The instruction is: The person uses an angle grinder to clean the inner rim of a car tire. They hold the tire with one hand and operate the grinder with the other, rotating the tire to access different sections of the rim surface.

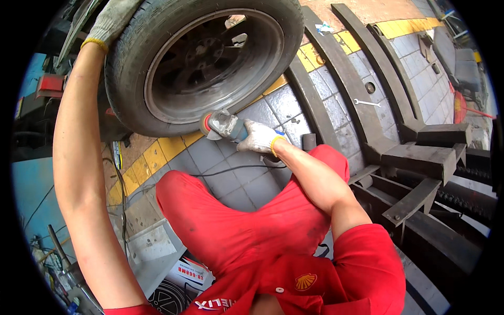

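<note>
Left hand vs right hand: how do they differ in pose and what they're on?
1. The left hand reaches up with the arm stretched out; the right hand is low, over the tiled floor.
2. The left hand rests on the tyre tread; the right hand grips a power tool whose head meets the tyre's lower sidewall.
Both wear pale knit gloves with yellow cuffs.

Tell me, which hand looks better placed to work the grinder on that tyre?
The right hand: it already grips the grinder, whose head sits at the tyre sidewall. The left hand rests up on the tread, steadying it.
</note>
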Action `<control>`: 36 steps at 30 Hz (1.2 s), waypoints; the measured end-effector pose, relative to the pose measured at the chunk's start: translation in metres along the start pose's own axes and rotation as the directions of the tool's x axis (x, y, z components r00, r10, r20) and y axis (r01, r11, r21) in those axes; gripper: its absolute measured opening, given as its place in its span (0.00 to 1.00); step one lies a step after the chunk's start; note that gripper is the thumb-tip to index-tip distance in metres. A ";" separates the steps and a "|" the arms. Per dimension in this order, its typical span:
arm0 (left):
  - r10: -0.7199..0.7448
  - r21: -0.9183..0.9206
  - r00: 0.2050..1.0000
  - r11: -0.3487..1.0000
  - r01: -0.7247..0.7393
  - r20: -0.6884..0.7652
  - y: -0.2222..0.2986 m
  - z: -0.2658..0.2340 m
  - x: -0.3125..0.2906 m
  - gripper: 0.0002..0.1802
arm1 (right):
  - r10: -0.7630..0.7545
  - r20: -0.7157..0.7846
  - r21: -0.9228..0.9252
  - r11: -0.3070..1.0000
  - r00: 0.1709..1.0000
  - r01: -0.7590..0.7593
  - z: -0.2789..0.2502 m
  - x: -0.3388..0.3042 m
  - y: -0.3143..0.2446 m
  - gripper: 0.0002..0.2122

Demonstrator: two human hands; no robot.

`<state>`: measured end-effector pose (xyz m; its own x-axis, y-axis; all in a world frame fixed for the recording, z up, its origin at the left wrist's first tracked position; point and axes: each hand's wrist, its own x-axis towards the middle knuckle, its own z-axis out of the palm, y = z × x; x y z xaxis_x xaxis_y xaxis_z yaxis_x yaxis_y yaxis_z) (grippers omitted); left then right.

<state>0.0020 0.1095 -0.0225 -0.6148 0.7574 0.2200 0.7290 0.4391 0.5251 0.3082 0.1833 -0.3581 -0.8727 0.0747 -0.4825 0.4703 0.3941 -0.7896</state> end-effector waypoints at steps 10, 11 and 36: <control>-0.023 -0.040 0.999 0.999 0.025 0.040 0.002 -0.008 -0.022 0.29 | 0.073 0.089 0.103 0.991 0.993 -0.082 0.033 0.015 0.014 0.35; 0.016 -0.049 0.998 0.999 -0.013 0.061 -0.003 -0.006 -0.018 0.29 | 0.073 0.072 0.112 0.990 0.995 -0.081 0.033 0.019 0.017 0.35; 0.002 -0.204 1.000 0.979 0.002 0.017 -0.008 0.003 -0.022 0.28 | -0.233 0.267 0.614 0.789 0.935 0.021 0.057 0.042 -0.046 0.26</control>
<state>0.0112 0.0908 -0.0341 -0.6085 0.7660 0.2072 0.6512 0.3328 0.6821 0.2575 0.1165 -0.3639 -0.8907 -0.2660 -0.3686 0.4331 -0.2503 -0.8659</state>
